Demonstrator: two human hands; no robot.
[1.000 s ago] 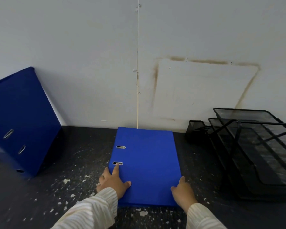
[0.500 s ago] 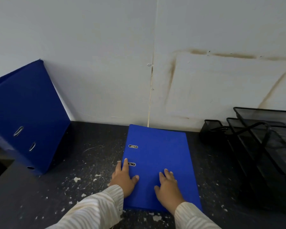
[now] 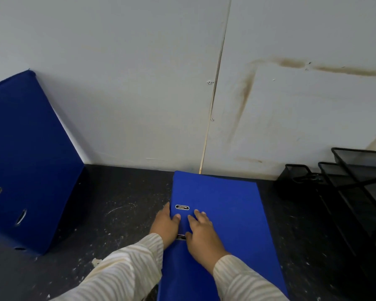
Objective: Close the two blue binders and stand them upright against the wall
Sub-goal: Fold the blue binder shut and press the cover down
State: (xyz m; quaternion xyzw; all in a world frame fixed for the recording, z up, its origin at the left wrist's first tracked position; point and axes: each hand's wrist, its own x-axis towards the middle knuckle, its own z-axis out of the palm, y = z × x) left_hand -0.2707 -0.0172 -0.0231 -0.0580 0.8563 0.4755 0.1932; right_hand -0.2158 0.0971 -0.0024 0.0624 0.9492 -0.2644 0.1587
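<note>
A bright blue binder (image 3: pixel 224 213) lies closed and flat on the dark table, its far edge touching the white wall (image 3: pixel 139 83). My left hand (image 3: pixel 165 224) grips its left spine edge, thumb on the cover beside the upper metal slot. My right hand (image 3: pixel 202 233) lies flat on the cover just right of the slots, fingers spread. A second, darker blue binder (image 3: pixel 28 166) stands closed at the far left, leaning tilted against the wall.
Black wire-mesh letter trays (image 3: pixel 356 187) and a small mesh holder (image 3: pixel 291 181) stand at the right against the wall. The dark tabletop (image 3: pixel 122 205) is flecked with white paint specks between the two binders.
Both hands slid up the flat binder's cover toward the spine slots; the right hand moved left from the binder's right edge. The view shifted closer and leftward. The binders stayed put.
</note>
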